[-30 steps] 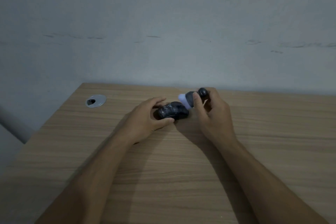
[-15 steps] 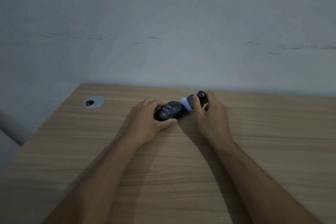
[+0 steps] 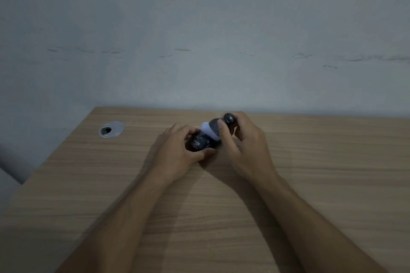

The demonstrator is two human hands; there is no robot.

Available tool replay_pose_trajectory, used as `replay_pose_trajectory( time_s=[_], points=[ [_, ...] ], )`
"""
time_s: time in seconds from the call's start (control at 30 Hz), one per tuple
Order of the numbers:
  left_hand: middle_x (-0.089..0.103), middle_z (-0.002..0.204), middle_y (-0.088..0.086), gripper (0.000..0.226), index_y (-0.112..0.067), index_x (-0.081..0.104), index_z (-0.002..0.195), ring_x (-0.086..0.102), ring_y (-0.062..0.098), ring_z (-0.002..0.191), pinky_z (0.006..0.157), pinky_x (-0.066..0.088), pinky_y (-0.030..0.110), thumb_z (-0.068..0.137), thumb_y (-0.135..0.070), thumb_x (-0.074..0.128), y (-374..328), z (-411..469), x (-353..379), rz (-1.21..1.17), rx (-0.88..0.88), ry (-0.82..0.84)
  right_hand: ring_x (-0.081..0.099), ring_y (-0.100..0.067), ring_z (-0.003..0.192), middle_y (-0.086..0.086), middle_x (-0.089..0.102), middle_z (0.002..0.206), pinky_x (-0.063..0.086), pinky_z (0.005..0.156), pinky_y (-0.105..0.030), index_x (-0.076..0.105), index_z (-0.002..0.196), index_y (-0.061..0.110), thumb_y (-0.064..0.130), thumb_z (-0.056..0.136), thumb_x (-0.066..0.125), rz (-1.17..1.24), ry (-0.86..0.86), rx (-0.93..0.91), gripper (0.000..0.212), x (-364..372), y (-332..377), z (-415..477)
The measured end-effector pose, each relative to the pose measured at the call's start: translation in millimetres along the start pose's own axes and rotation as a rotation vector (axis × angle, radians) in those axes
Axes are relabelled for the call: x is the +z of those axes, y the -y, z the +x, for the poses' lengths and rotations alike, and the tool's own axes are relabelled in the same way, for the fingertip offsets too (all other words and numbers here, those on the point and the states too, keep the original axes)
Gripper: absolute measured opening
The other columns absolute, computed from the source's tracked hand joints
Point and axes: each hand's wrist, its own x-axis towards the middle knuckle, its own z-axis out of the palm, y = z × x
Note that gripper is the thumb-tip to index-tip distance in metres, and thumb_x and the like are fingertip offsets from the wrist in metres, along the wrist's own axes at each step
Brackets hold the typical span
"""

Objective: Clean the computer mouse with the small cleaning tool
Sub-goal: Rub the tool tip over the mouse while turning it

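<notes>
A black computer mouse (image 3: 200,143) with pale lettering rests on the wooden desk (image 3: 321,173) near its far edge. My left hand (image 3: 177,155) grips the mouse from the left, thumb along its near side and fingers over its far side. My right hand (image 3: 246,146) holds the small cleaning tool (image 3: 214,128), a dark stubby handle with a pale lavender brush head. The brush head lies against the top right of the mouse. Part of the mouse is hidden under the brush and my fingers.
A round silver cable grommet (image 3: 111,129) is set into the desk at the far left. A grey wall (image 3: 199,40) rises right behind the desk's far edge. The desk's left edge runs diagonally toward me.
The brush head has slid from beside the mouse's right end onto its top. My left hand has closed tighter round the mouse and turned it slightly.
</notes>
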Motion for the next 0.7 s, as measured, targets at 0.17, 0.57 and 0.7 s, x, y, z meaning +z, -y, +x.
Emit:
replay_pose_trajectory(
  time_s=[0.17, 0.57, 0.7],
  points=[
    [0.061, 0.119, -0.004, 0.053, -0.020, 0.074, 0.122, 0.058, -0.016, 0.096, 0.080, 0.038, -0.006, 0.076, -0.034, 0.098, -4.3, -5.0, -3.1, -0.086, 0.013, -0.053, 0.066, -0.017, 0.082, 0.007, 0.070, 0.090, 0.053, 0.077, -0.036, 0.069, 0.103, 0.020, 0.030, 0.108, 0.067, -0.068, -0.091, 0.142, 0.011, 2.9, -14.4, 7.2],
    [0.058, 0.117, 0.000, 0.054, -0.023, 0.075, 0.122, 0.067, 0.007, 0.103, 0.079, 0.043, -0.004, 0.074, -0.020, 0.099, -5.5, -4.7, -4.7, -0.162, 0.011, -0.057, 0.067, -0.016, 0.092, 0.007, 0.071, 0.105, 0.057, 0.089, -0.055, 0.069, 0.116, 0.022, 0.033, 0.109, 0.064, -0.092, -0.092, 0.055, 0.014, 20.3, -6.4, 9.6],
    [0.057, 0.117, -0.004, 0.052, -0.026, 0.073, 0.120, 0.065, 0.006, 0.102, 0.084, 0.048, 0.003, 0.074, -0.021, 0.098, -2.4, -2.8, -4.4, -0.160, 0.013, -0.072, 0.069, -0.017, 0.093, 0.004, 0.074, 0.106, 0.057, 0.087, -0.042, 0.071, 0.118, 0.017, 0.029, 0.110, 0.066, 0.008, -0.116, 0.027, 0.015, 13.2, -2.8, 5.9]
  ],
)
